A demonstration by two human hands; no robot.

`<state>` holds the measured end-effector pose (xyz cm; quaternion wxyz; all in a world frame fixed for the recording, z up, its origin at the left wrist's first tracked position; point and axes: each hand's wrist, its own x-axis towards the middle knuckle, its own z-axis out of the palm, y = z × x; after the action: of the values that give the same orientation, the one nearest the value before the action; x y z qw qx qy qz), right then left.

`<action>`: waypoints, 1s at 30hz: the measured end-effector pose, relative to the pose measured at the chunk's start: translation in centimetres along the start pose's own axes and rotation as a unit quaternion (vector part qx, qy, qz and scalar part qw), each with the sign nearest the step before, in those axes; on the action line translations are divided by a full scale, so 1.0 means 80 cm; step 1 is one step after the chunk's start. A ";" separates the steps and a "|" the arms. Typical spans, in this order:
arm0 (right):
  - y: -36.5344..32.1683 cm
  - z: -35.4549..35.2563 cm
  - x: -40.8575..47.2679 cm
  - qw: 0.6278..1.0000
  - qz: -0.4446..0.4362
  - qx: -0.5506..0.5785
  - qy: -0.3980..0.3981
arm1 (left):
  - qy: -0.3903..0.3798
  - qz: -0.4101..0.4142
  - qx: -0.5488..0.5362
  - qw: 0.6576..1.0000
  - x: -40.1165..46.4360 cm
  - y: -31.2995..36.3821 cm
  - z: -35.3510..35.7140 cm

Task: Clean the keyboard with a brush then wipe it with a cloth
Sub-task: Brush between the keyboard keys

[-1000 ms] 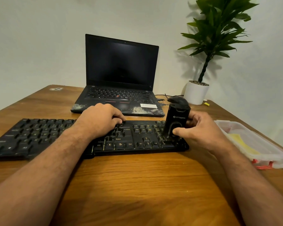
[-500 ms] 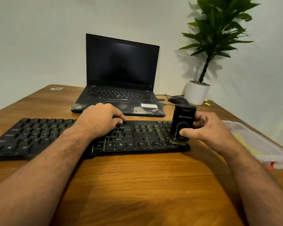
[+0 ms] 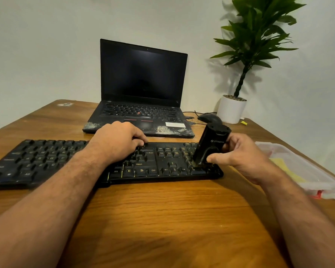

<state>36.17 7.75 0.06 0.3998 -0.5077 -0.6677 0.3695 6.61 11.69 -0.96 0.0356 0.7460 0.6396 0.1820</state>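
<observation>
A long black keyboard (image 3: 46,161) lies across the wooden desk (image 3: 162,219). My left hand (image 3: 116,142) rests flat on its middle keys, fingers curled and pressing down, holding nothing. My right hand (image 3: 238,157) grips a black block-shaped brush (image 3: 211,146) between thumb and fingers. The brush leans to the left, its bristle end down on the number pad at the keyboard's right end. A yellow cloth (image 3: 284,169) lies inside a clear plastic container at the right.
A black open laptop (image 3: 143,89) stands behind the keyboard, screen dark. A black mouse (image 3: 209,118) with its cable and a potted plant (image 3: 233,109) sit at the back right. The clear plastic container (image 3: 317,182) lies by the desk's right edge.
The brush has moved left from the keyboard's right edge back onto the number pad and tilted further left. My left hand has stayed put.
</observation>
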 end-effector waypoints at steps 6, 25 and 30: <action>-0.003 -0.010 -0.004 0.997 -0.012 -0.059 0.058 | -0.004 -0.001 -0.004 1.000 0.000 0.000 0.000; -0.002 -0.006 0.000 0.997 -0.007 -0.066 0.038 | 0.005 0.000 -0.013 1.000 -0.002 0.000 0.000; 0.001 -0.015 -0.001 0.994 -0.008 -0.095 0.058 | -0.001 -0.001 -0.016 1.000 -0.002 0.000 -0.001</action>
<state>37.30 7.82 0.48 0.3910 -0.5586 -0.6796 0.2707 6.58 11.49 -0.92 0.0480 0.7448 0.6374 0.1912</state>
